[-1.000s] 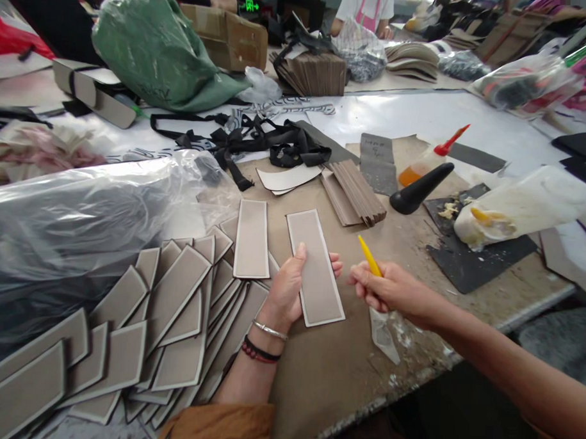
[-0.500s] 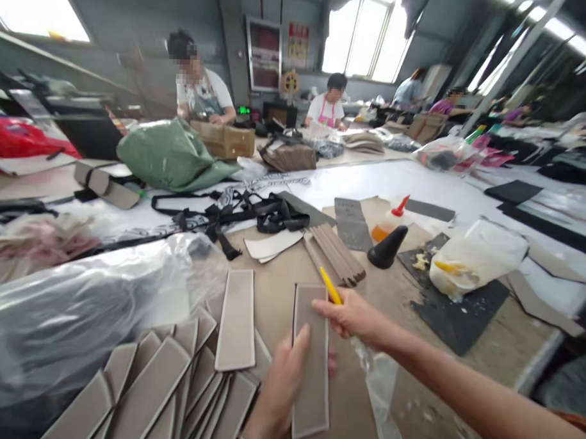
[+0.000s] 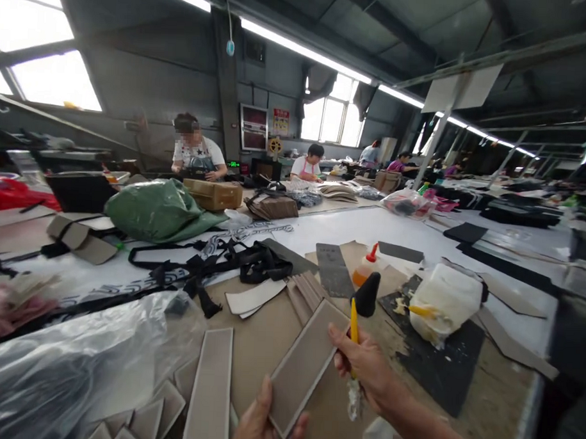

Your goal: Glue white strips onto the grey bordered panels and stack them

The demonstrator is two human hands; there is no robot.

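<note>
A rectangular taupe panel (image 3: 301,377) with pale edges is tilted above the table. My left hand (image 3: 260,420) grips its lower end, thumb along the near side and fingers underneath. In my right hand (image 3: 367,363) is a yellow-handled tool (image 3: 355,324), its crusted, whitish end pointing down; its exact kind I cannot make out. The right thumb and fingers also meet the panel's upper right edge. Another pale-edged panel (image 3: 209,389) lies left of my hands, beside a loose pile of similar panels (image 3: 144,419) partly cut off below.
Behind the panel lie taupe strips (image 3: 302,293). A black cone (image 3: 366,296), a red-tipped bottle (image 3: 366,265) and a glue-smeared white container (image 3: 446,305) stand to the right. Plastic sheeting (image 3: 105,360) and black straps (image 3: 253,263) occupy the left. Co-workers sit across the table.
The panel has swung from nearly upright to a rightward slant. My right hand has turned, bringing the tool's crusted end into sight pointing down. The head view has tilted up.
</note>
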